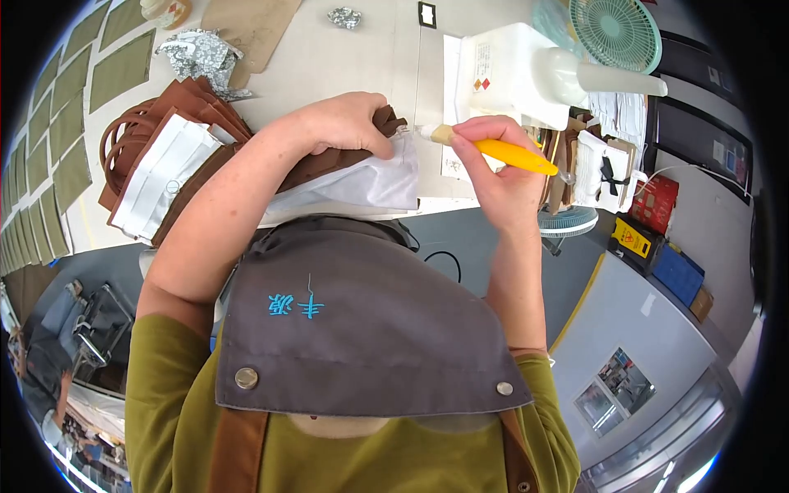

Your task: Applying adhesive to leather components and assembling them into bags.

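My left hand [349,123] is closed on the edge of a brown bag piece [329,166], with the thumb on the near side. White lining [385,182] hangs below that edge, over the front of the table. In my right hand [503,181] is a brush with a yellow handle [518,154], gripped between thumb and fingers. Its pale bristles point left, close to the brown edge by my left fingers; whether they touch it I cannot tell. Part of the bag piece is hidden behind my left forearm.
Brown bag pieces with handles [123,135] lie left of my forearm. Olive panels [123,70] cover the far left. A white plastic container [501,70] and a green fan [615,34] stand at the right. Crumpled speckled material [197,57] sits at the back. Another person [49,353] is at lower left.
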Motion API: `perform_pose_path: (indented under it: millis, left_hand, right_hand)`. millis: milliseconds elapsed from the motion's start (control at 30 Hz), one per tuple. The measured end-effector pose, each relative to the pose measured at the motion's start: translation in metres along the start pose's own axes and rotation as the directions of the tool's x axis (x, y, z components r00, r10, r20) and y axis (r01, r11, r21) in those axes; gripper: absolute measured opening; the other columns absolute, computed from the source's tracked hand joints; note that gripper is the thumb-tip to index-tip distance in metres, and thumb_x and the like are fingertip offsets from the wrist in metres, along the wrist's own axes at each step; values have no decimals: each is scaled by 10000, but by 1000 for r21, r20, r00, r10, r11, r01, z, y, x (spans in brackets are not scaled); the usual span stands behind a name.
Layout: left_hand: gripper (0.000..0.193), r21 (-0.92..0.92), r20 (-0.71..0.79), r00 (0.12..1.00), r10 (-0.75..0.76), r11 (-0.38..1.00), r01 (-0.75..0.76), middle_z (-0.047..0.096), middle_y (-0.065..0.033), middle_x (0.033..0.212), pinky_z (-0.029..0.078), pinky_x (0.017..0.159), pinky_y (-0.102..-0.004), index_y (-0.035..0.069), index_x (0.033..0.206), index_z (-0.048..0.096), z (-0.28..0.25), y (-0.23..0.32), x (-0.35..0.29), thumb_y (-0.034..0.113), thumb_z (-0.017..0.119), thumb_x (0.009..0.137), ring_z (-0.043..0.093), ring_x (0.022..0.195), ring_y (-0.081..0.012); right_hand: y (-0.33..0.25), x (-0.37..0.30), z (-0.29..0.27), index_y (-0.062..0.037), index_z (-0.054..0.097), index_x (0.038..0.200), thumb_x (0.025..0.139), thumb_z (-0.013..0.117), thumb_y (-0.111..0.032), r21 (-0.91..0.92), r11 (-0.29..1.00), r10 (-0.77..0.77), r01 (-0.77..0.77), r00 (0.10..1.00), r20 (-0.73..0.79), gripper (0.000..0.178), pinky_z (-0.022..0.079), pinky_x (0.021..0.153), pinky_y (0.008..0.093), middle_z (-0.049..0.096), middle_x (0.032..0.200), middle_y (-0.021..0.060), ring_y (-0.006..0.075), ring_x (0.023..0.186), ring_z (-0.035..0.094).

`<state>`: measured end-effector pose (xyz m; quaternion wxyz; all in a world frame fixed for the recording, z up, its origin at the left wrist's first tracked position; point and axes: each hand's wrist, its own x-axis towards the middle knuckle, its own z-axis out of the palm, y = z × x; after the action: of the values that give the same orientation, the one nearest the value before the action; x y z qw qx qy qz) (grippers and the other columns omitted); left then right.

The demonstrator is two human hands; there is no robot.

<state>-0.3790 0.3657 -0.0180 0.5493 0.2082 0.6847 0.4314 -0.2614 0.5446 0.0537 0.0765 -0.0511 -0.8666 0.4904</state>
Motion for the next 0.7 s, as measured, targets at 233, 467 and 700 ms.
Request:
perform_pose_path:
  millis: [233, 467, 700]
  left_hand:
    - [463, 14, -3, 1000, 0, 1000, 0, 598, -90, 917, 444, 757, -295, -17, 1042, 576, 2, 0, 2, 208, 743, 674, 549, 845, -189]
    - [489, -9, -14, 1000, 15, 1000, -15, 612, -122, 946, 462, 763, -315, -28, 1050, 580, 2, -3, 3, 206, 756, 659, 571, 863, -214]
    - [433, -12, 1, 1000, 21, 1000, -21, 588, -85, 890, 438, 734, -288, -15, 1020, 570, 1, -1, -1, 190, 745, 681, 543, 825, -181]
  right_hand:
    - [-2, -2, 6, -13, 636, 841, 791, 719, 41, -58, 997, 54, -50, 996, 70, 111, 500, 730, 250, 658, 848, 52, 126, 782, 621]
    - [-13, 2, -4, -5, 641, 873, 796, 709, 59, 5, 1000, 9, -9, 997, 81, 122, 497, 764, 248, 664, 898, 69, 126, 847, 618]
    - [-12, 4, 13, -11, 635, 827, 780, 722, 33, 49, 995, 76, -85, 983, 168, 108, 493, 715, 252, 656, 831, 41, 127, 772, 616]
